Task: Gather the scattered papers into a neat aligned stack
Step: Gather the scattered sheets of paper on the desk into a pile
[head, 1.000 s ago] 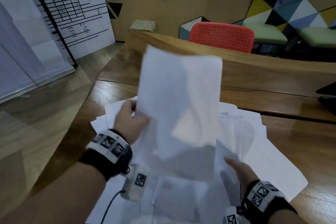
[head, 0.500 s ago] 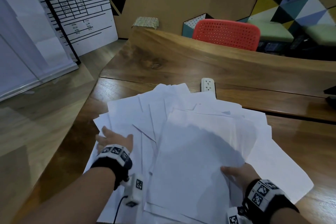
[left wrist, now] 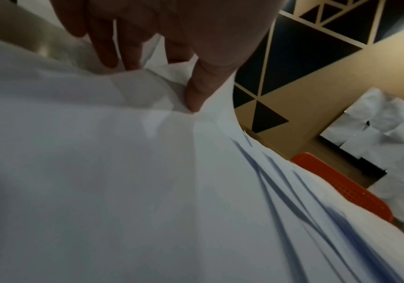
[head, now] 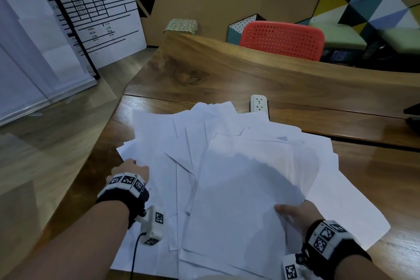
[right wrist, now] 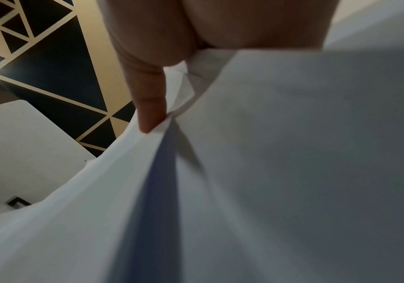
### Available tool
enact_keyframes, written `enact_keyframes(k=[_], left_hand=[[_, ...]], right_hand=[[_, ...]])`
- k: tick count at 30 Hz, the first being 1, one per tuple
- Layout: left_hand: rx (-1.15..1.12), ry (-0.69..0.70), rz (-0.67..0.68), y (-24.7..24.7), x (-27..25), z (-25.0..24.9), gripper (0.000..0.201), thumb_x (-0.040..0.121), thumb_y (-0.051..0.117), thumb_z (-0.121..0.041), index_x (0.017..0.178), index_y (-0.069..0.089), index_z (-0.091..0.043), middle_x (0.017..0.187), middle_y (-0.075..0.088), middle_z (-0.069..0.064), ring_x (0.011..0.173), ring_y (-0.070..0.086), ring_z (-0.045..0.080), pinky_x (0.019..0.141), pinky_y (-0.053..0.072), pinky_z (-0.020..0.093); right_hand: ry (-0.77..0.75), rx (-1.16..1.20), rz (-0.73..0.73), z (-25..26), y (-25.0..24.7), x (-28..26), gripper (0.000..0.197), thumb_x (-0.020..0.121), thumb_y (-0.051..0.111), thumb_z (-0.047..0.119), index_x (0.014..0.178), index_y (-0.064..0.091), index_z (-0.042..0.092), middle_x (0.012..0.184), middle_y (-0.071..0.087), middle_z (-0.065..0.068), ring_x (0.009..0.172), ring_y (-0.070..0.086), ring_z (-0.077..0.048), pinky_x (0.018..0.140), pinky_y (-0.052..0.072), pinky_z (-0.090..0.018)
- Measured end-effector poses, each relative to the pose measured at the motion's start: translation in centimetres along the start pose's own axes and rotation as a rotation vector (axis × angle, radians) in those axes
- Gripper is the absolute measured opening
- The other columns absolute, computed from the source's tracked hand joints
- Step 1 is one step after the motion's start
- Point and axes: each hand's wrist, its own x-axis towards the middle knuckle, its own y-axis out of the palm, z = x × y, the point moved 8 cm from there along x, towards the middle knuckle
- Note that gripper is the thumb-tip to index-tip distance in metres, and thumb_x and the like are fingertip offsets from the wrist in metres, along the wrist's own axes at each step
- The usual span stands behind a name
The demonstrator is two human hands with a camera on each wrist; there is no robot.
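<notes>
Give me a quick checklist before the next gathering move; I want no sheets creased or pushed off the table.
1. Right hand grips the top bundle of papers: ok, thumb on top, sheets bend at the grip.
2. Left hand has hold of the left-side sheets: ok, thumb pinches paper in the left wrist view.
3. Papers aligned: not ok, corners fan out in many directions.
4. All sheets on the table: cannot tell, the near edge is out of frame.
5. Power strip clear of the pile: not ok, sheets reach right up to it.
</notes>
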Motion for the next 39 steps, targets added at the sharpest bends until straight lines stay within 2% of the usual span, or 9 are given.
enact_keyframes(k=[4, 10, 16, 22, 24, 26, 29, 32, 39], left_hand=[[-0.131, 0.119, -0.031, -0.7, -1.1, -1.3, 0.015, 0.082, 0.053, -0.019, 0.093, 0.054, -0.009, 0.094, 0.059, 0.014, 0.075, 0.053, 0.03, 0.069, 0.04, 0.032], [-0.387, 0.393, -0.277, -4.3, -4.4, -4.2, 0.008, 0.084, 0.059, -0.022, 0.084, 0.057, -0.015, 0.079, 0.059, 0.005, 0.076, 0.052, 0.024, 0.074, 0.039, 0.026], [-0.499, 0.597, -0.343, -7.9, -5.9, -7.2, 0.01, 0.085, 0.061, -0.02, 0.08, 0.052, -0.019, 0.081, 0.061, 0.005, 0.076, 0.055, 0.027, 0.07, 0.04, 0.029], [-0.917, 0.858, -0.395, -13.7, -9.1, -10.2, 0.035, 0.079, 0.069, -0.007, 0.084, 0.048, -0.034, 0.08, 0.055, -0.011, 0.065, 0.056, 0.001, 0.055, 0.046, 0.011], [-0.889, 0.79, -0.312, -13.3, -8.7, -11.2, 0.038, 0.079, 0.069, -0.006, 0.106, 0.049, -0.024, 0.091, 0.058, -0.009, 0.073, 0.057, 0.004, 0.062, 0.047, 0.013], [-0.691, 0.573, -0.181, -10.6, -6.9, -11.1, 0.043, 0.08, 0.067, -0.009, 0.12, 0.05, -0.012, 0.106, 0.061, 0.002, 0.087, 0.059, 0.019, 0.076, 0.045, 0.025], [-0.391, 0.371, -0.07, -6.4, -4.9, -9.3, 0.024, 0.083, 0.06, -0.011, 0.107, 0.058, -0.008, 0.117, 0.06, 0.019, 0.093, 0.055, 0.03, 0.081, 0.042, 0.032], [-0.155, 0.433, -0.119, -5.9, -4.0, -9.5, 0.027, 0.092, 0.045, -0.017, 0.11, 0.06, -0.004, 0.11, 0.064, 0.023, 0.081, 0.049, 0.029, 0.073, 0.038, 0.031], [-0.771, 0.532, -0.347, -14.4, -8.2, -13.0, 0.034, 0.083, 0.057, -0.028, 0.109, 0.066, -0.008, 0.097, 0.065, 0.011, 0.09, 0.062, 0.025, 0.076, 0.047, 0.034]], right_hand=[[0.0, -0.005, 0.009, 0.5, 0.1, -0.5, 0.034, 0.069, 0.077, -0.005, 0.099, 0.062, -0.007, 0.079, 0.066, -0.011, 0.074, 0.063, -0.028, 0.064, 0.048, -0.03], [-0.006, -0.044, -0.007, 1.2, 0.1, -1.3, 0.03, 0.072, 0.075, -0.003, 0.098, 0.06, -0.004, 0.078, 0.064, -0.009, 0.077, 0.061, -0.03, 0.071, 0.047, -0.032], [-0.025, -0.112, -0.105, 3.2, -0.8, -1.2, 0.027, 0.072, 0.073, -0.001, 0.096, 0.061, -0.003, 0.085, 0.065, -0.014, 0.086, 0.062, -0.033, 0.079, 0.049, -0.036], [-0.046, -0.281, -0.17, 5.9, -2.0, 0.0, 0.037, 0.076, 0.066, 0.002, 0.111, 0.06, -0.01, 0.105, 0.062, -0.02, 0.097, 0.06, -0.036, 0.078, 0.045, -0.031], [-0.052, -0.326, -0.146, 6.1, -1.6, 0.1, 0.032, 0.078, 0.063, 0.0, 0.109, 0.062, -0.006, 0.104, 0.06, -0.017, 0.098, 0.058, -0.034, 0.078, 0.042, -0.03], [-0.034, -0.342, -0.122, 5.8, -1.1, 0.0, 0.027, 0.079, 0.062, -0.001, 0.106, 0.061, -0.002, 0.098, 0.058, -0.015, 0.092, 0.055, -0.031, 0.076, 0.041, -0.029], [-0.003, -0.351, -0.122, 5.0, -0.6, -0.2, 0.019, 0.077, 0.058, -0.004, 0.095, 0.055, -0.001, 0.076, 0.055, -0.009, 0.084, 0.053, -0.028, 0.071, 0.04, -0.03], [-0.003, -0.329, -0.131, 4.8, -0.5, -0.2, 0.012, 0.074, 0.056, -0.007, 0.081, 0.053, 0.003, 0.067, 0.051, -0.005, 0.08, 0.054, -0.028, 0.067, 0.04, -0.03], [-0.021, -0.316, -0.118, 5.1, -0.5, -0.6, 0.017, 0.075, 0.06, -0.007, 0.086, 0.051, 0.003, 0.068, 0.05, -0.004, 0.08, 0.053, -0.027, 0.07, 0.041, -0.03]])
